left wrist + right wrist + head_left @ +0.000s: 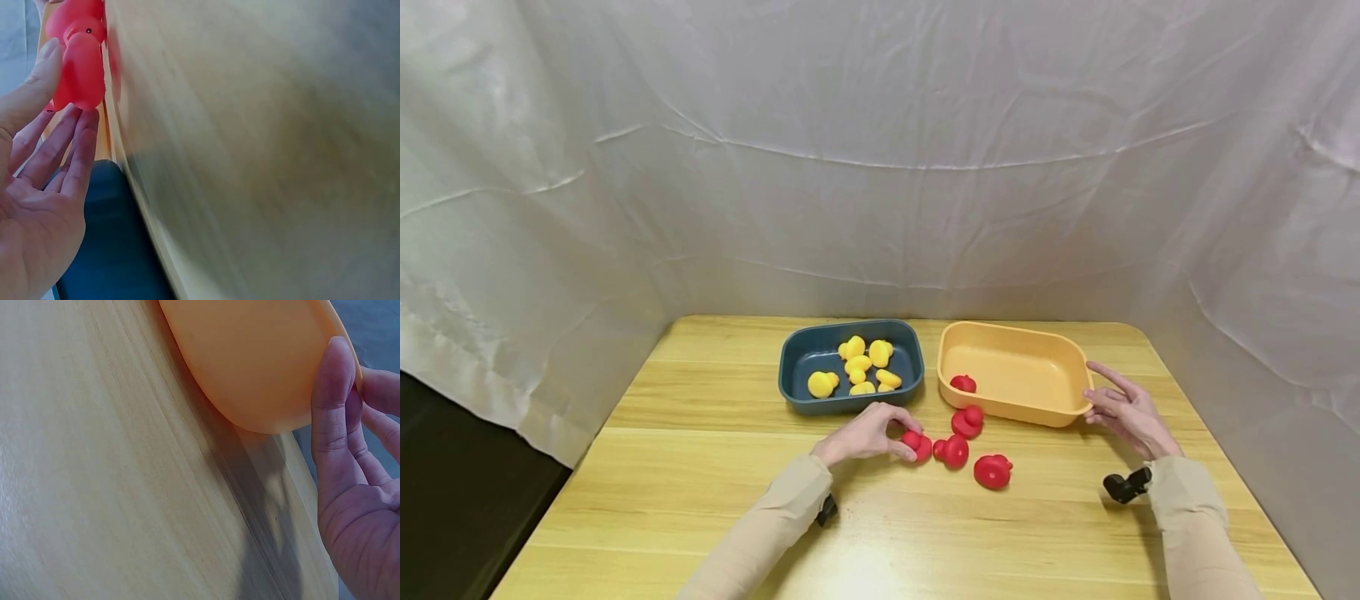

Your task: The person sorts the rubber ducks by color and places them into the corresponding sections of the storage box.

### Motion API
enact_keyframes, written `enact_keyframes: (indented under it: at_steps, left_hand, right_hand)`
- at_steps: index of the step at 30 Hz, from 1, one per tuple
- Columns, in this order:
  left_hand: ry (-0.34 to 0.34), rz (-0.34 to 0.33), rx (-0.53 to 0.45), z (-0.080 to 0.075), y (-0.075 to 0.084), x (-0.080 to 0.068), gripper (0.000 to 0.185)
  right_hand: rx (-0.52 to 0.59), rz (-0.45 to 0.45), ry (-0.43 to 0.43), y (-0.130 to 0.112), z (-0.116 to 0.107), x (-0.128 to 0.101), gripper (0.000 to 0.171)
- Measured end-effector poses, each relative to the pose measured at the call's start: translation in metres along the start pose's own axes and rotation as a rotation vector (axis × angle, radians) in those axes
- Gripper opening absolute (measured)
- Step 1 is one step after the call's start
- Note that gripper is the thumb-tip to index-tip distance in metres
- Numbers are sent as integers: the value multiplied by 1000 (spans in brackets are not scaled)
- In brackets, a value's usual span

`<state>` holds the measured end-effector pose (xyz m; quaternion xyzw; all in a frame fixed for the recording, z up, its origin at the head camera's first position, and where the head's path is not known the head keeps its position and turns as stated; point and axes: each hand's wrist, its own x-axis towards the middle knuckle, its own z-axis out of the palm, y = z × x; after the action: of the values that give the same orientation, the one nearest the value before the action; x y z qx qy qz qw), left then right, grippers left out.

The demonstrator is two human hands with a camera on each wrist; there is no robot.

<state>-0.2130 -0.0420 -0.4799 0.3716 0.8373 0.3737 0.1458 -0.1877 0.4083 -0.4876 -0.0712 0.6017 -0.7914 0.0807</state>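
Observation:
My left hand (908, 439) pinches a red rubber duck (917, 444) on the wooden table, just in front of the dark blue tub (797, 367). In the left wrist view the thumb and fingers (81, 144) close on that red duck (81, 56). My right hand (1101, 396) rests against the right end of the orange tub (1022, 408), fingers nearly straight. In the right wrist view its thumb (331, 412) presses the orange tub's (262, 362) outer wall. One red duck (963, 383) lies inside the orange tub.
Three more red ducks (967, 421), (952, 451), (992, 471) lie loose on the table in front of the tubs. The blue tub holds several yellow ducks (857, 367). A white sheet hangs behind and beside the table (700, 500).

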Motion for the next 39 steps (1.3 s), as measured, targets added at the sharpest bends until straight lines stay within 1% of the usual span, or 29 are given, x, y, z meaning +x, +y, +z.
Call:
enact_keyframes:
  at_steps: [7,13,19,24,32,39]
  left_hand:
    - [39,17,0,-1,1,-1,36]
    - [74,8,-9,-1,2,-2,33]
    - [98,16,-56,-4,6,-5,29]
    - [120,16,-62,-7,11,-7,27]
    - [181,32,-59,-9,17,-6,26]
    - [196,20,-70,-14,22,-6,25]
  right_hand:
    - [9,4,4,0,0,0,59]
    - [9,6,6,0,0,-1,60]
    - [16,1,-3,0,0,-1,58]
    - [15,1,-3,-1,0,-1,59]
    - [16,-4,-9,0,0,-1,58]
    - [18,2,-6,-1,0,-1,58]
